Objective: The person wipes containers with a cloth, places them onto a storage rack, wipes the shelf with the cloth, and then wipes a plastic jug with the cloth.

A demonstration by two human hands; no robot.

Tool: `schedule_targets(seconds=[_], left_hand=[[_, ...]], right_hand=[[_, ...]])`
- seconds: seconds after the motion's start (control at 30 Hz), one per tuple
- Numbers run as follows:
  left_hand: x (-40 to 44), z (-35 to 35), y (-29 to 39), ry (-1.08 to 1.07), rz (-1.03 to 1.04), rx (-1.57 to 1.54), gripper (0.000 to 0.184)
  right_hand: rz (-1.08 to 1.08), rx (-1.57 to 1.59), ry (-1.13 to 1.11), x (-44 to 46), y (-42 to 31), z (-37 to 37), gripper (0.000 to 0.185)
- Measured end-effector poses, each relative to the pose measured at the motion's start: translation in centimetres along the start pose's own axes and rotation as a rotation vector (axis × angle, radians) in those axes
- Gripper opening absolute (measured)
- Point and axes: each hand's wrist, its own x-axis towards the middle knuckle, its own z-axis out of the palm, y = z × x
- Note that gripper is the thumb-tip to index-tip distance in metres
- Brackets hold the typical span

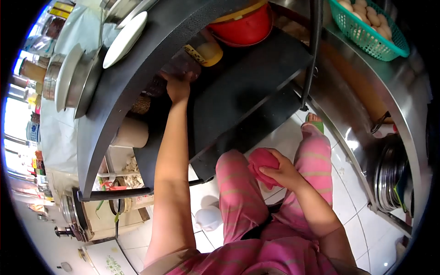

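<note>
My left arm reaches onto the black lower shelf, and my left hand [177, 85] grips a see-through jar [187, 65] with dark contents. Shadow hides part of its fingers. Beside that jar is a yellow-banded container [209, 52], and next to it a red bucket [243, 26] with a yellow rim. A container of brown grains [140, 104] and a pale cylindrical container [131, 132] sit on the near side of my wrist. My right hand [285, 172] is closed around a bunched pink-red cloth [263, 165], held above my knees.
The dark shelf edge [133, 75] curves over my left arm, with a white plate [125, 40] on top. A green basket of eggs [373, 27] stands on the steel counter at right. Stacked metal pans [387, 176] lie below. A white jug [208, 218] is on the tiled floor.
</note>
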Motion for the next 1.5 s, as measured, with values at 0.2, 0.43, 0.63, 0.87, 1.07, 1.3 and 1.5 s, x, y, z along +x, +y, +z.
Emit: schedule_targets(seconds=[0.2, 0.43, 0.63, 0.87, 1.07, 1.3, 1.5], left_hand=[[-0.1, -1.1, 0.2, -0.162, -0.021, 0.111, 0.112], [0.0, -0.1, 0.0, 0.282, 0.128, 0.175, 0.116], [1.6, -5.2, 4.9, 0.097, 0.181, 0.125, 0.076], [1.4, -3.0, 9.2, 0.218, 0.628, 0.636, 0.077], [8.2, -0.4, 12.2, -0.05, 0.673, 0.483, 0.068], [8.2, -0.1, 12.3, -0.206, 0.566, 0.342, 0.064], [-3.9, -3.9, 18.3, 0.013, 0.805, 0.298, 0.069]], right_hand=[[-0.003, 0.126, -0.003, 0.2, -1.1, 0.2, 0.054], [-0.015, 0.114, -0.016, -0.2, -1.1, -0.4, 0.055], [0.045, 0.212, -0.002, -0.9, -1.7, -0.8, 0.056], [0.043, 0.243, 0.037, -1.0, -1.0, -1.1, 0.057], [-0.009, 0.094, 0.072, -0.5, -0.6, -0.8, 0.059], [-0.064, 0.03, 0.102, -0.7, -0.4, -1.8, 0.064], [-0.052, 0.005, 0.064, -1.4, -1.0, -2.6, 0.063]])
